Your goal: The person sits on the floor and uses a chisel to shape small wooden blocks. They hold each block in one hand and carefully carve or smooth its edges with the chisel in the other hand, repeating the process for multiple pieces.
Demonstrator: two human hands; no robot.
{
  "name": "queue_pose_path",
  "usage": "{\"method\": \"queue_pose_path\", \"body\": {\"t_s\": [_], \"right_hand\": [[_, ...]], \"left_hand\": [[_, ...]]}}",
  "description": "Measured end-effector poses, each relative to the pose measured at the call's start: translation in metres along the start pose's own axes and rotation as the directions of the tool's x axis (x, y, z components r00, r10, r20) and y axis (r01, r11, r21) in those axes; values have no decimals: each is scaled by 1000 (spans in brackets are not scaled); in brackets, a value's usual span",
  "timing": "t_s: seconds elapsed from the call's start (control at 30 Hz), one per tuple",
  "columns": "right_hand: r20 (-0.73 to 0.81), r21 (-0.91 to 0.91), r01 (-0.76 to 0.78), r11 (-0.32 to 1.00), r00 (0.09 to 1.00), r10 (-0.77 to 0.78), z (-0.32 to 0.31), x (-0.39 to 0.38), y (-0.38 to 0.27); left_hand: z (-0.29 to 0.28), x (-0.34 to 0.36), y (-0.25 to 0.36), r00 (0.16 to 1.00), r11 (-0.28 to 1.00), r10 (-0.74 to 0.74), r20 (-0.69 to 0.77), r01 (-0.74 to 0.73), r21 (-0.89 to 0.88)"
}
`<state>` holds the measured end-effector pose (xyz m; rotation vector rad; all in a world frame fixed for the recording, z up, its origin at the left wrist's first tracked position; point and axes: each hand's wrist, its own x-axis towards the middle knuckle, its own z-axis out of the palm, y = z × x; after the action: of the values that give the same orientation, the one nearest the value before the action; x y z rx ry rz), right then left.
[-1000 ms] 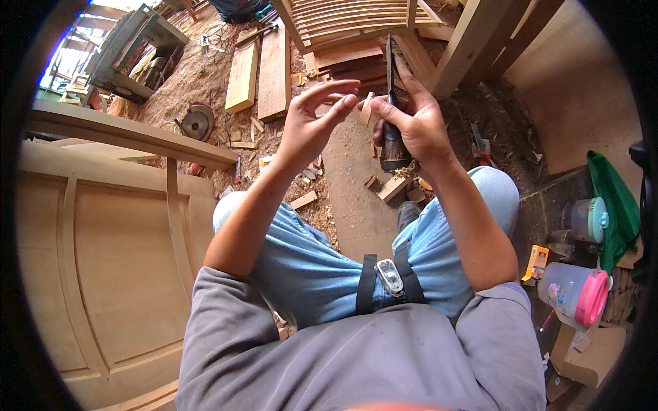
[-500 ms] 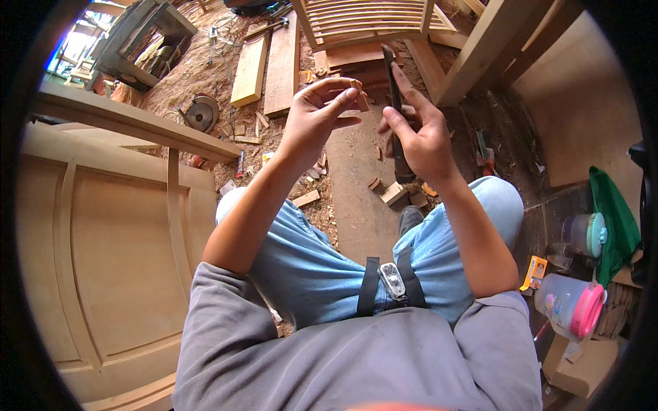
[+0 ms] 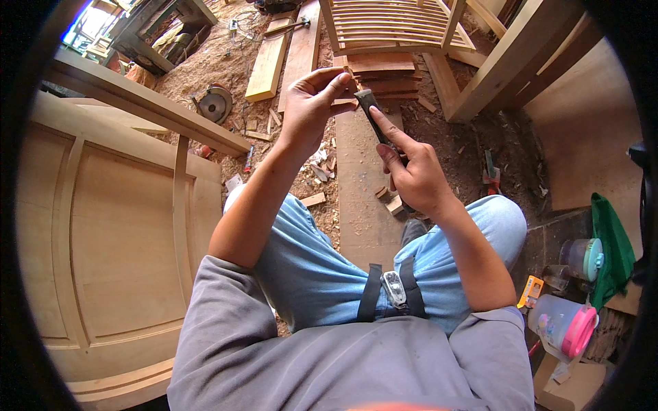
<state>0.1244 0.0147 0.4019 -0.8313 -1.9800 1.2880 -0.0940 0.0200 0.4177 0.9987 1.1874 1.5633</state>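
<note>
Raised over the plank beneath me, my left hand (image 3: 312, 103) pinches a small light wood piece (image 3: 349, 72) between thumb and fingers, which partly hide it. My right hand (image 3: 415, 171) grips a dark chisel (image 3: 371, 116), index finger along its top and blade end up and to the left, at or very near the wood piece; I cannot tell whether they touch. Below lie a long dusty board (image 3: 363, 233) and a few wooden offcuts (image 3: 393, 204) among shavings.
A panelled door (image 3: 116, 246) and wooden rail (image 3: 157, 109) flank me left; a circular saw (image 3: 214, 103) and planks (image 3: 267, 68) lie ahead, below a slatted frame (image 3: 391, 24). At right stand posts (image 3: 500, 61), plastic containers (image 3: 562, 322) and green cloth (image 3: 610, 253).
My left hand first took the wood piece from beside the right hand and has since moved slightly up. My right hand has come lower, tilting the chisel's tip leftward toward the piece.
</note>
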Motion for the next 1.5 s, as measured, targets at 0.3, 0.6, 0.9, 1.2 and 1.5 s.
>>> {"method": "queue_pose_path", "body": {"t_s": [0.3,0.6,0.9,1.2,1.5], "right_hand": [[-10,-46,21,999,1000,-21,1,0,-5],[-2,-38,-10,999,1000,10,1,-1,-5],[-72,-121,143,982,986,-152,4,2,4],[-49,-142,117,983,991,-125,4,3,7],[-67,-223,83,971,993,-100,8,5,10]], "left_hand": [[0,2,-3,999,999,38,-13,-39,-21],[0,3,-3,993,993,115,-32,-114,4],[5,2,-7,993,994,110,-43,-109,13],[6,2,-10,989,992,125,-75,-125,7],[3,2,-14,995,995,86,-50,-84,44]]}}
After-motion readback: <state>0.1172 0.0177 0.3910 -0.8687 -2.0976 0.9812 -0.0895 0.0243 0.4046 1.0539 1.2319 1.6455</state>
